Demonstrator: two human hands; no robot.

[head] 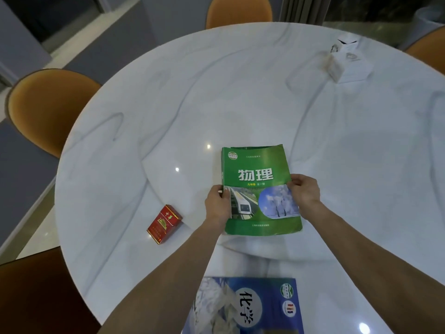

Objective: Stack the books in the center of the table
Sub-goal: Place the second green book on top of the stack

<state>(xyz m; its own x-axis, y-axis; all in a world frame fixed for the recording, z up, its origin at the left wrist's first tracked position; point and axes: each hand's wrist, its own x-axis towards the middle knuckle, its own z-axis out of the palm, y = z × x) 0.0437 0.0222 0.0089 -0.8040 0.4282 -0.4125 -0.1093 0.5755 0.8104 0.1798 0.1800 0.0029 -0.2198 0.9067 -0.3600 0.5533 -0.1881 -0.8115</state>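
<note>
Both forearms reach forward; the left hand (pixel 217 203) and right hand (pixel 305 195) pinch opposite side edges of the green book (pixel 257 169).

A dim indoor scene with a cool, bluish cast is shown. Small bright ceiling-light reflections are seen on the glossy white table (pixel 168 97), up and to the left of the left hand (pixel 218 203), and another glare spot lies far below the right hand (pixel 305 196), at the bottom edge. A soft shadow is cast on the table just beneath the green book (pixel 258 189) held between both hands. Strong wide-angle distortion is visible: the round table edge is bowed and the forearms are stretched toward the lower corners. The white object (pixel 349 61) far above the right hand is blurred and washed out, and the edges are soft throughout.
</note>
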